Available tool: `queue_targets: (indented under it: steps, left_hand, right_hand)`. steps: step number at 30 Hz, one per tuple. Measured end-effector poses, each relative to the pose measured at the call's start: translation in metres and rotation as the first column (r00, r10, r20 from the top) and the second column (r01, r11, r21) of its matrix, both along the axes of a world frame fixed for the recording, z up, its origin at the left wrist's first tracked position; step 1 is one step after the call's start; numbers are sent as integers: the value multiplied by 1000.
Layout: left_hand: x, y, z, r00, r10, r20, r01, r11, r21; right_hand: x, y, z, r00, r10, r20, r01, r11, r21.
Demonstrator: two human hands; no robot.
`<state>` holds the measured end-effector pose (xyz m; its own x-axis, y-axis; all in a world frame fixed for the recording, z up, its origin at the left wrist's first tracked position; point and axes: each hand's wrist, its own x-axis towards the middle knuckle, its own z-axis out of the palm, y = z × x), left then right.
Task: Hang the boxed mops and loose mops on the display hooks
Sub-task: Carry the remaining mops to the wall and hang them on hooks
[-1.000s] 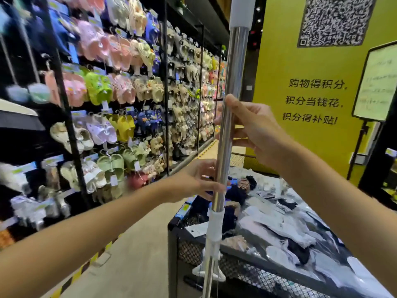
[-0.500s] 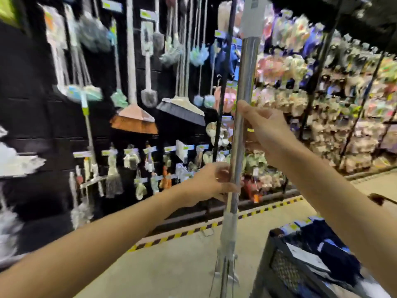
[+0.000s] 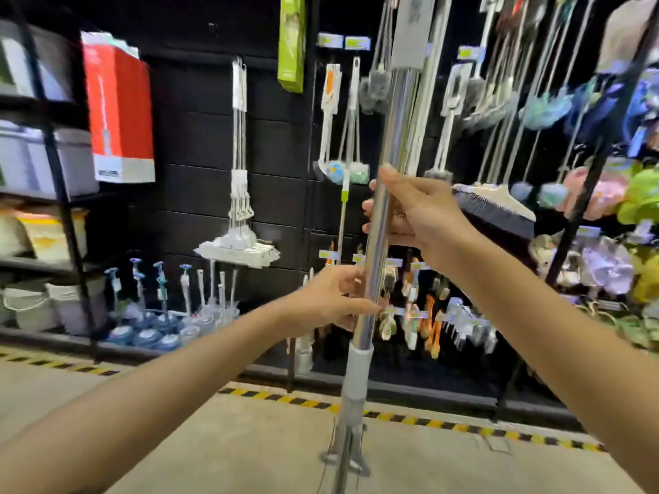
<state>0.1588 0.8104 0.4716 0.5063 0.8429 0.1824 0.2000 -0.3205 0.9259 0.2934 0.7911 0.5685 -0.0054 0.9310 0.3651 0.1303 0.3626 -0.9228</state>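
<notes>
Head view: one camera, looking forward and down at a shop aisle; the edges are blurred.
Task thing: loose mop with a polished chrome pole, held almost upright in the centre, its top leaning slightly right.
Mop top: a grey card sleeve covers the upper end, which runs out of frame.
Mop bottom: a grey plastic collar sits below the chrome, then thin metal struts above the pale concrete floor; the mop head is out of view.
Left-hand grip: closed on the pole just above the collar, thumb and fingers wrapped round it from the left.
Right-hand grip: closed on the pole higher up, fingers curled round from the right and the thumb tip laid along the chrome.
Where the mop is: in front of the black panel wall and apart from it.
Wall, left of pole: a bundle of white flat mops hangs from a hook; a red-and-white tall box hangs further left; a green narrow box hangs above.
Wall, right of pole: a dark-bristled broom hangs among long-handled brushes.
Floor line: yellow-and-black hazard tape runs along the foot of the display.
Far left: a black shelf rack with grey storage bins.
</notes>
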Motion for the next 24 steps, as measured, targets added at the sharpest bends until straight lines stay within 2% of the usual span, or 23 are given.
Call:
queue_targets:
  steps: [4,10,16,24]
  left_hand:
    - [-103,16,1,995,101,-26,-101,995,1]
    - [-232,51,12,982,182,-59,-179,983,50]
    - [-317,93,22,967,245,-72,-239,967,83]
    - [-407,164,17,938,341,-57,-336,937,92]
  right_hand:
    - [-102,25,1,995,97,2,-97,995,7]
    - [-227,67,6,991,132,-6,-131,989,75]
    - [-310,108,14,992,124,-23,-122,990,72]
    - [-402,192,13,975,221,-9,-221,974,53]
